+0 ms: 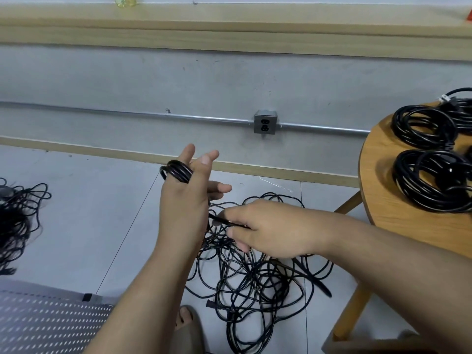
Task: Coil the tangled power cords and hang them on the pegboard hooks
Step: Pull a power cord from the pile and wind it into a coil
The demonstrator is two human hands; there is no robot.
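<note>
The floor [89, 226] has a big messy pile [255, 277] of black cord right by the person's foot. Another mess [18, 215] lies well apart, at the left. The pegboard [51, 325] lies flat on the floor in the near left corner. I see nothing hung on it. On the round tabletop [378, 190] at the right sit two neat coils [419, 190].

The left hand [184, 208] is held up, fingers straight and spread, with a few loops [177, 172] round them. The right hand [275, 231] pinches the cord [224, 221] just beside it, above the pile.

I think the job now is winding. It would go best to pull some cord free first and shake out any knot. Then lay each loop next to the last, not too tight, so they slide off easy.
</note>
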